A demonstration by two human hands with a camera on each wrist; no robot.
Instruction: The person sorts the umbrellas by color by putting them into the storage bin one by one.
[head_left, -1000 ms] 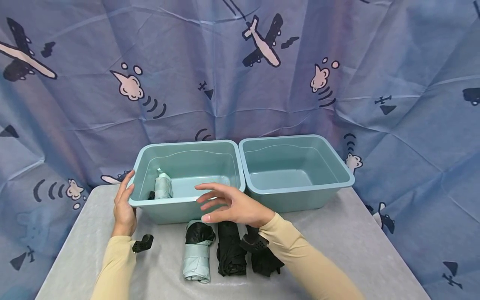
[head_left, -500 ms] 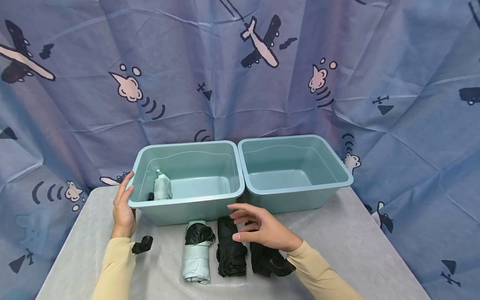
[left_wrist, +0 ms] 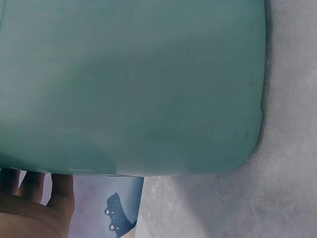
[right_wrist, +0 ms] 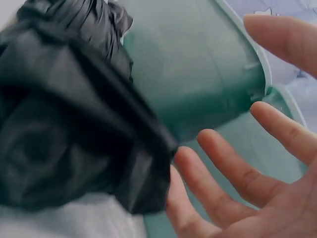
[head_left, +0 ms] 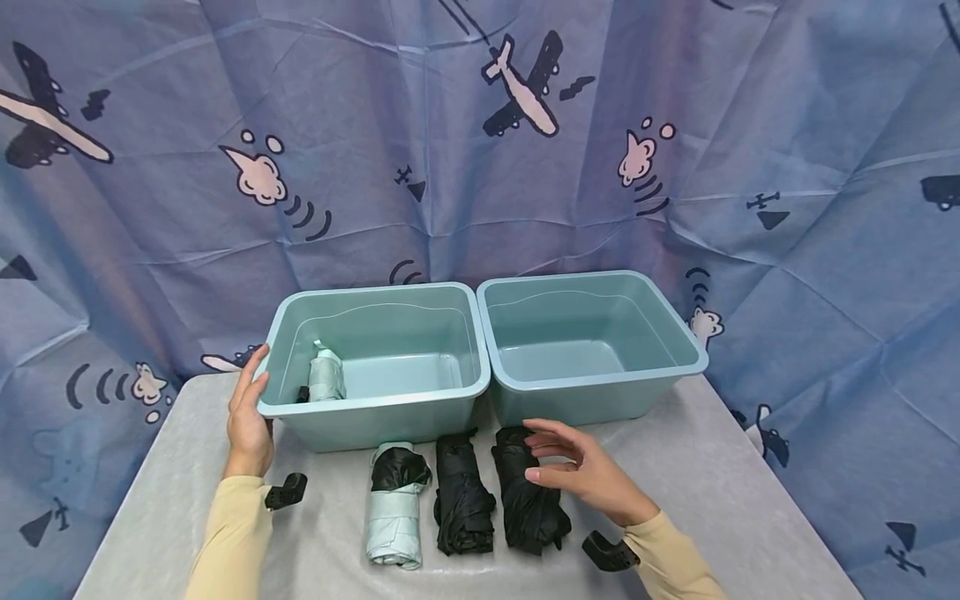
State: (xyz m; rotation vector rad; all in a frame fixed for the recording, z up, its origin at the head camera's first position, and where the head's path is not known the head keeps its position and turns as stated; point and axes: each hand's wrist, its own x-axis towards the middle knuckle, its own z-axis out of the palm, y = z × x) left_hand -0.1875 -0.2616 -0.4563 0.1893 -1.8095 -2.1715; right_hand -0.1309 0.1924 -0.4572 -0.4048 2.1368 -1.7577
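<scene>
Two teal bins stand side by side at the table's back. The left bin (head_left: 375, 408) holds one folded pale-green umbrella (head_left: 326, 375); the right bin (head_left: 592, 392) holds nothing. In front lie a pale-green folded umbrella (head_left: 392, 521) and two black ones (head_left: 461, 496) (head_left: 525, 492) (right_wrist: 64, 124). My left hand (head_left: 249, 412) rests flat against the left bin's outer corner (left_wrist: 148, 99), fingers straight. My right hand (head_left: 577, 471) hovers open beside the rightmost black umbrella, fingers spread (right_wrist: 233, 173), not gripping it.
A grey cloth covers the table (head_left: 712, 483). A blue curtain with plane prints (head_left: 480, 150) hangs close behind the bins. Black wrist-camera mounts show at both sleeves (head_left: 285, 490) (head_left: 607, 552).
My right hand has pulled back from over the left bin's front rim, down and to the right, to the rightmost black umbrella. The left hand stayed on the bin.
</scene>
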